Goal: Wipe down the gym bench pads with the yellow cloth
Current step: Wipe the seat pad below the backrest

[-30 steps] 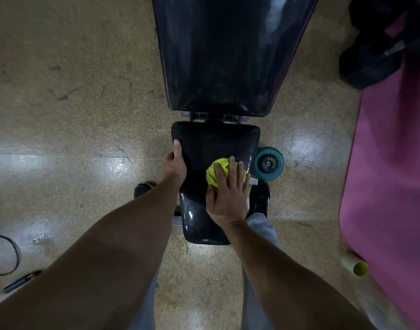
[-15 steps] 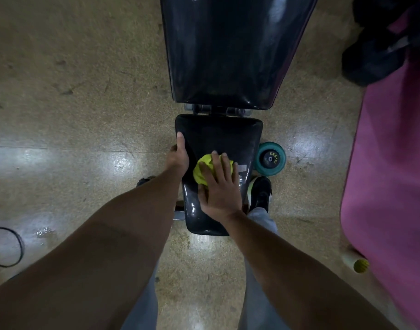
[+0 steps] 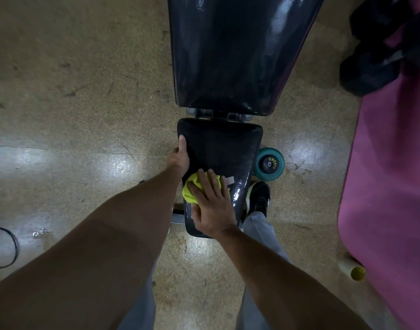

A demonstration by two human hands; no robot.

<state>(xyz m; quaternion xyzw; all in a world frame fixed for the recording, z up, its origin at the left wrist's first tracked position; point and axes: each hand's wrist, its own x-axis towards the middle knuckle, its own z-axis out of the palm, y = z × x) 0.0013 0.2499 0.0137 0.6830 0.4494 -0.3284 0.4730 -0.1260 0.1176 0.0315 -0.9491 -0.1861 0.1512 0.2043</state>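
Yellow cloth (image 3: 192, 189): one, bunched under right hand (image 3: 212, 206), pressed flat on near seat pad (image 3: 224, 148)
Black pads: two; back pad (image 3: 230, 53) far
Left hand (image 3: 180, 157): gripping seat pad's left edge

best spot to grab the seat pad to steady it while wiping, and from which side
Grip the seat pad at its left edge near the wide far corner, coming from the left, as the left hand does. That long rounded edge is bare, and it keeps clear of the right hand pressing the yellow cloth.
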